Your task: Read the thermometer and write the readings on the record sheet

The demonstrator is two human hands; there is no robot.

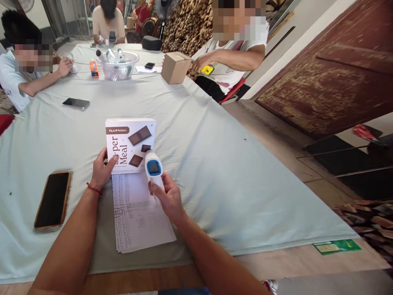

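My left hand point(102, 169) grips the left side of a white NutriMotion box point(130, 133), its thumb on the front face. Brown chocolate pieces are printed on the box, which is held up with its front facing me. In my right hand point(168, 194) is a white infrared thermometer point(153, 164) with a blue-rimmed screen, fingers wrapped round its handle. The thermometer's head overlaps the lower right part of the box in view. Under them lie sheets of handwritten paper point(141, 225) on the table. A red string circles my left wrist.
A phone point(53, 200) lies left of my forearm on the pale green tablecloth point(245, 196), another phone point(76, 103) farther off. Beyond stand a clear basin point(118, 71) with bottles, an orange object point(93, 69) and a cardboard box point(175, 67). Several people sit around the table.
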